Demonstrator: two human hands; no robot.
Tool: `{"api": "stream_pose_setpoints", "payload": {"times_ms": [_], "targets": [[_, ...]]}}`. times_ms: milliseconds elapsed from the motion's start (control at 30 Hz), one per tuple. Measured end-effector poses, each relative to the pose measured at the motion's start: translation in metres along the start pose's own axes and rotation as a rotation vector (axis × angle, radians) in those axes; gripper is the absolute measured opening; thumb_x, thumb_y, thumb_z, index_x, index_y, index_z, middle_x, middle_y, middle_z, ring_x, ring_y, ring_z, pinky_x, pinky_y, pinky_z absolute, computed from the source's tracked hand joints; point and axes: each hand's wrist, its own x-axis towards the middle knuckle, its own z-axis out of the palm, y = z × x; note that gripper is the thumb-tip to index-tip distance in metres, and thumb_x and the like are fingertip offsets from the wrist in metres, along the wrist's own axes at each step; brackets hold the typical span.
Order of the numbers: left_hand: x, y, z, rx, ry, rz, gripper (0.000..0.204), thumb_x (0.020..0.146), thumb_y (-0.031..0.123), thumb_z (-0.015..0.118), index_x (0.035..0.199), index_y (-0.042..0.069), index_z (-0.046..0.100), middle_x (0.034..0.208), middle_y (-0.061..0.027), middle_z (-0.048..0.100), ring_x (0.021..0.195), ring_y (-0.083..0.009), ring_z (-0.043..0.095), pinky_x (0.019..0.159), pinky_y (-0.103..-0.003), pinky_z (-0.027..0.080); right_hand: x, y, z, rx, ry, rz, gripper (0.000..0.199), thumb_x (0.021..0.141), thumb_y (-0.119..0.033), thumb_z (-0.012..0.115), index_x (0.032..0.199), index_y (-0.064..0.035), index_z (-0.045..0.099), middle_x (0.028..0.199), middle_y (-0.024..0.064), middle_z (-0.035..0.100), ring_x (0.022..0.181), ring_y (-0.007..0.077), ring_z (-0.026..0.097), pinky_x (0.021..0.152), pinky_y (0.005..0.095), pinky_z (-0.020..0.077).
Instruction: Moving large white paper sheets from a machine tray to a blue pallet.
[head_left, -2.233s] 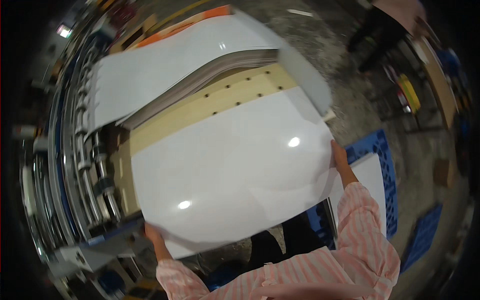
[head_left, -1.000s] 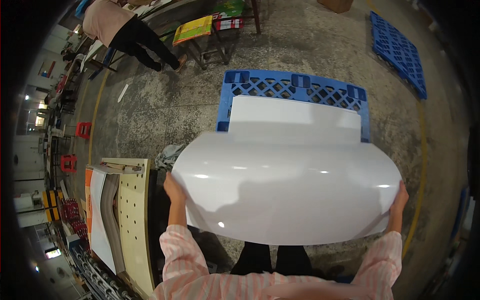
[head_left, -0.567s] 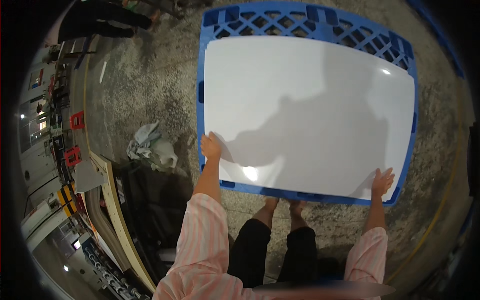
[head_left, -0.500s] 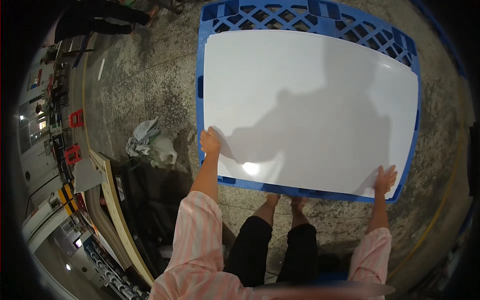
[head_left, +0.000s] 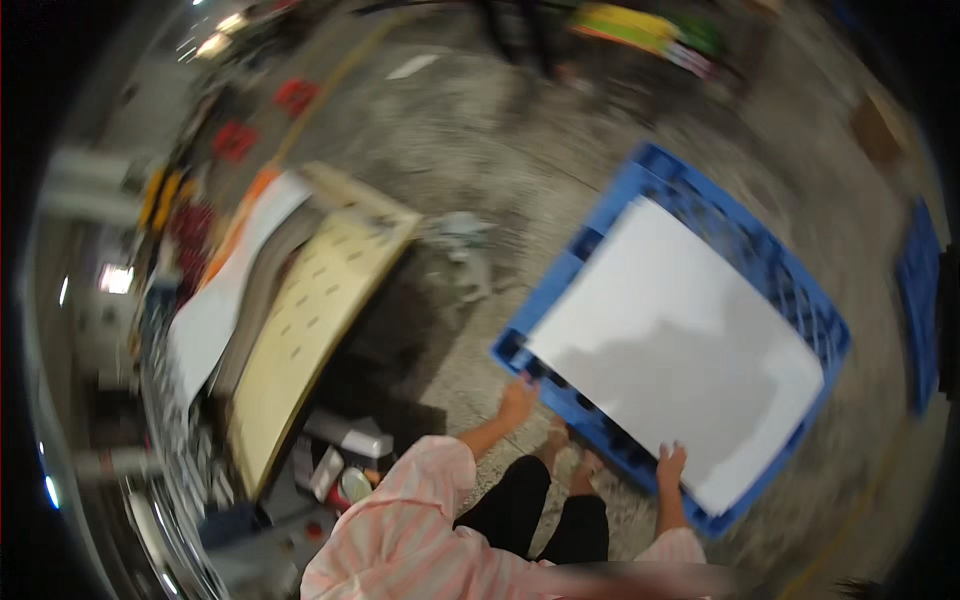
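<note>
A white sheet stack [head_left: 630, 290] lies flat on a blue plastic pallet [head_left: 590, 225], and my shadow falls over its near half. My right hand [head_left: 671, 464] is at the stack's near edge, fingers stretched out over the white surface. Beside the pallet's left corner, just off the stack, is my left hand [head_left: 516, 401]. Its fingers look extended, with nothing visible in them, though motion blurs them. Whether that hand touches the pallet, I cannot tell.
A yellowish board-topped table [head_left: 320, 300] with grey and white material stands to my left. Crumpled pale cloth or plastic [head_left: 468, 255] lies on the floor between it and the pallet. Red stools [head_left: 235, 141] are farther back. Another blue pallet [head_left: 918, 300] is at the far right.
My view has swung left, bringing more of the table in. The pallet now appears turned and farther right. My left hand has come off the sheet stack; my right hand remains at its edge.
</note>
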Motion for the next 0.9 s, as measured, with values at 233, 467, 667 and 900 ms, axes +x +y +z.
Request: {"api": "stream_pose_setpoints", "payload": {"times_ms": [233, 467, 667, 900], "targets": [[-0.154, 0.058, -0.161, -0.546, -0.479, -0.314, 0.042, 0.083, 0.04, 0.033, 0.096, 0.004, 0.051, 0.099, -0.0164, 0.051, 0.093, -0.0296, 0.048, 0.081, -0.036, 0.035, -0.074, -0.122, 0.038, 0.225, -0.404, -0.233, 0.022, 0.075, -0.02, 0.05, 0.082, 0.0001, 0.057, 0.071, 0.0135, 0.056, 0.067, 0.0242, 0.053, 0.063, 0.0312, 0.0408], [-0.206, -0.07, -0.225, -1.09, -0.206, -0.724, 0.043, 0.084, 0.041, 0.03, 0.087, 0.005, 0.052, 0.084, -0.0163, 0.053, 0.082, -0.0289, 0.051, 0.074, -0.037, 0.038, -0.115, -0.248, 0.101, 0.249, -0.807, 0.143, 0.017, 0.074, -0.016, 0.05, 0.063, -0.0039, 0.053, 0.052, 0.0037, 0.046, 0.041, 0.012, 0.042, 0.038, 0.0273, 0.0335], [-0.212, -0.214, -0.327, -1.372, 0.374, -0.924, 0.027, 0.08, 0.028, 0.045, 0.095, 0.006, 0.05, 0.073, -0.004, 0.052, 0.06, -0.0116, 0.048, 0.053, -0.023, 0.041, -0.148, -0.432, 0.196, 0.395, -0.937, 0.032, 0.012, 0.074, -0.015, 0.052, 0.065, -0.007, 0.051, 0.054, 0.0005, 0.044, 0.041, 0.0103, 0.041, 0.035, 0.0231, 0.0299], [-0.175, -0.324, -0.426, -1.446, 0.636, -1.016, 0.035, 0.079, 0.032, 0.046, 0.099, 0.003, 0.047, 0.086, -0.0081, 0.054, 0.075, -0.0173, 0.054, 0.064, -0.028, 0.043, -0.167, -0.639, 0.284, 0.325, -0.945, -0.173, 0.021, 0.076, -0.017, 0.051, 0.094, -0.0065, 0.054, 0.075, 0.0033, 0.054, 0.064, 0.0134, 0.051, 0.051, 0.0246, 0.0401]]}}
